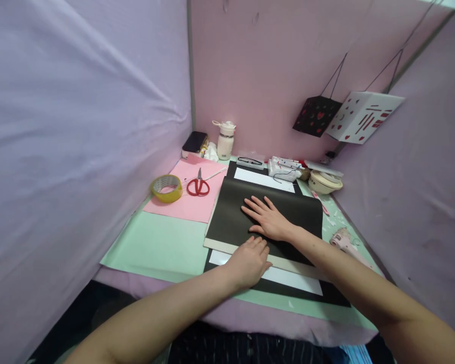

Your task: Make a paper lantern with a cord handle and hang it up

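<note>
A black paper sheet [231, 212] lies in front of me, its far side curving over in a soft fold. Along its near side shows a cream strip [222, 245]. My right hand [269, 220] rests flat on the black sheet with fingers spread. Closer to me, my left hand [249, 262] lies over the cream strip, its fingers side by side on the sheet's near edge and its palm hiding part of the strip. Beneath are a black sheet [337, 296] and white paper panels [296, 280], partly covered.
Left, pink paper [189, 210] carries red-handled scissors [198, 187] and a yellow tape roll [167, 188]. A bottle [226, 141], a phone [195, 143] and a glasses case [250, 162] stand behind. Right are a bowl [324, 183] and glue gun [349, 245]. Decorated paper lanterns [364, 119] hang above.
</note>
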### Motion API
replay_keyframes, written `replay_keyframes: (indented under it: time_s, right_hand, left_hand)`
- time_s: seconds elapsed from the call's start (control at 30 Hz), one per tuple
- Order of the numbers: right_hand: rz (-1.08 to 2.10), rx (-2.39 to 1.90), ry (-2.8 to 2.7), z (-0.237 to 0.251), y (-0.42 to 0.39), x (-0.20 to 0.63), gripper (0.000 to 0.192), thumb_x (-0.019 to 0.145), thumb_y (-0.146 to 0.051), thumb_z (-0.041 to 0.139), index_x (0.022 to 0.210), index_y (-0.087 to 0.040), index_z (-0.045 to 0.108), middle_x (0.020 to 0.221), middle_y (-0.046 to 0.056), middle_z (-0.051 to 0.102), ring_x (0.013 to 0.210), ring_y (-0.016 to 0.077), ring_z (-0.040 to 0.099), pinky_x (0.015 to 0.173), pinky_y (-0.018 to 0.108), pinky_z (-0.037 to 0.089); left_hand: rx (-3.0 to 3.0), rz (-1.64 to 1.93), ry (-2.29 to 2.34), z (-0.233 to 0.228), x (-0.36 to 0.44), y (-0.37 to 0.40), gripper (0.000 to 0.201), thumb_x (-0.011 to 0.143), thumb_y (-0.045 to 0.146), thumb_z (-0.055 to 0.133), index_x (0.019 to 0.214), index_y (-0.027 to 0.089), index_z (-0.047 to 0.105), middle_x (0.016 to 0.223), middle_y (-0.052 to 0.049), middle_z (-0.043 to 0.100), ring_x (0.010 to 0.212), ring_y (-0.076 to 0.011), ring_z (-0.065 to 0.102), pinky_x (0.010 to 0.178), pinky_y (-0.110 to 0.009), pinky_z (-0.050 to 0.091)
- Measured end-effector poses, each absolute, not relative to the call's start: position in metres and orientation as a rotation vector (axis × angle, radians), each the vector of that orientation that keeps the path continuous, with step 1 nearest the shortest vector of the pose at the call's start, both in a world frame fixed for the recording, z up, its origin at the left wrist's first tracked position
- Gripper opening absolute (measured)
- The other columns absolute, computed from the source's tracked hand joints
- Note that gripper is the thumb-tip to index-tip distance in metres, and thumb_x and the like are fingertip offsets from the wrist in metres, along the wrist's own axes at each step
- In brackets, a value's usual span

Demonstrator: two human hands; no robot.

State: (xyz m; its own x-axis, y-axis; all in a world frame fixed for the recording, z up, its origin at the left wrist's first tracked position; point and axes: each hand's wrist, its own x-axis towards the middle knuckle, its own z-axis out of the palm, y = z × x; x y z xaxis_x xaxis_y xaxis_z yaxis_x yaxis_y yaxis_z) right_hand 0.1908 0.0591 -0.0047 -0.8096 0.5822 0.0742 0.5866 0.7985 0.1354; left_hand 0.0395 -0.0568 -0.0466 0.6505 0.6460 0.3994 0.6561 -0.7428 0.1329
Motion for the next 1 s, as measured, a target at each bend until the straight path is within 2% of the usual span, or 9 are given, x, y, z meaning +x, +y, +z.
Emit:
replay_keyframes:
  time_s: [0.43,0.63,0.87,1.0]
  right_hand:
    - [0.146,-1.001,-2.997,-0.010,0.070,0.195,0.065,0.099,-0.058,0.033,0.156,-0.028,0.020,0.163,0.005,0.017,0.150,0.0263,0.012,0.120,0.055,0.009]
    - [0.125,-1.096,-2.922,-0.010,0.076,0.194,0.065,0.099,-0.057,0.031,0.156,-0.027,0.019,0.163,0.005,0.019,0.150,0.0248,0.013,0.121,0.052,0.009]
    - [0.078,-1.282,-2.821,-0.012,0.084,0.192,0.070,0.098,-0.060,0.028,0.157,-0.025,0.016,0.164,0.006,0.013,0.151,0.0266,0.007,0.120,0.054,0.006]
    - [0.072,-1.362,-2.769,-0.016,0.090,0.191,0.074,0.096,-0.064,0.028,0.157,-0.024,0.018,0.164,0.005,0.011,0.151,0.0241,0.006,0.121,0.049,0.006]
  left_hand:
    - [-2.816,-0.599,-1.100,-0.046,0.039,-0.057,0.039,0.098,0.034,0.047,0.119,0.004,0.063,0.126,-0.018,0.066,0.121,-0.0303,0.060,0.105,-0.042,0.043]
    - [-2.847,-0.624,-1.114,-0.047,0.038,-0.057,0.038,0.098,0.032,0.048,0.120,0.005,0.062,0.128,-0.019,0.065,0.124,-0.0298,0.058,0.107,-0.044,0.042]
    - [-2.870,-0.617,-1.128,-0.046,0.038,-0.057,0.037,0.099,0.032,0.046,0.121,0.006,0.061,0.128,-0.019,0.065,0.126,-0.0287,0.057,0.107,-0.044,0.042]
    - [-2.874,-0.619,-1.129,-0.046,0.038,-0.056,0.038,0.099,0.031,0.046,0.122,0.006,0.061,0.129,-0.019,0.064,0.126,-0.0286,0.057,0.107,-0.044,0.042]
